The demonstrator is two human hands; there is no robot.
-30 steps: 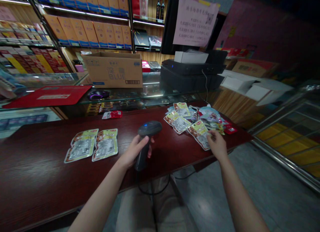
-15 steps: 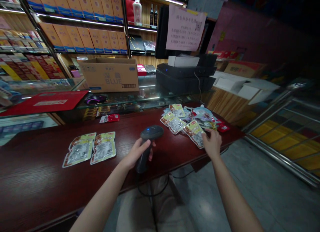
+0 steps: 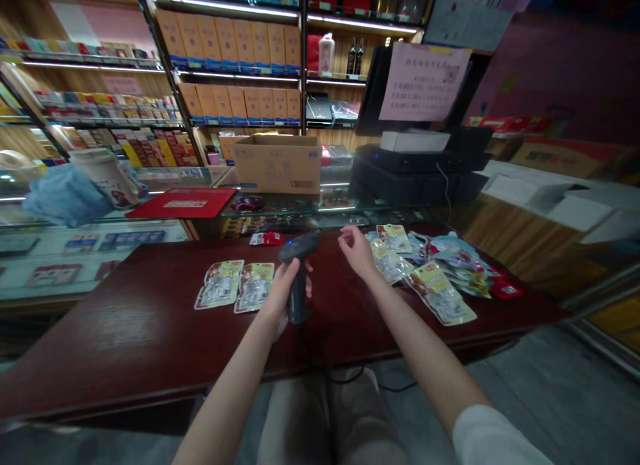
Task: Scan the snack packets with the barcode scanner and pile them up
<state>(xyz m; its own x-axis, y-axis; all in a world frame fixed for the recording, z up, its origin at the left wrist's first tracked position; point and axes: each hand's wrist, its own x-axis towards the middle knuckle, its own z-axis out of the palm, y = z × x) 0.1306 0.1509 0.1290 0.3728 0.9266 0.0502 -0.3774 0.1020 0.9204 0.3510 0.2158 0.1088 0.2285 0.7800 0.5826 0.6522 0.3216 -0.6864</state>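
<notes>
My left hand is wrapped round the grip of a black handheld barcode scanner, held upright over the dark red table. My right hand hovers just left of a pile of snack packets. Its fingers are loosely bent and apart, and no object shows in them. Closest to it are a yellow-and-silver packet and another packet at the back. A larger yellow packet lies at the pile's near side. Two similar packets, a left one and a right one, lie side by side left of the scanner.
A small red packet lies near the table's back edge. Behind are a glass counter with a red mat, a mouse, a cardboard box and a black cash register. The scanner's cable hangs below the table edge.
My right hand has let go of the yellow packet and moved left and away from me. The left hand still holds the scanner, now more upright. The view has turned left.
</notes>
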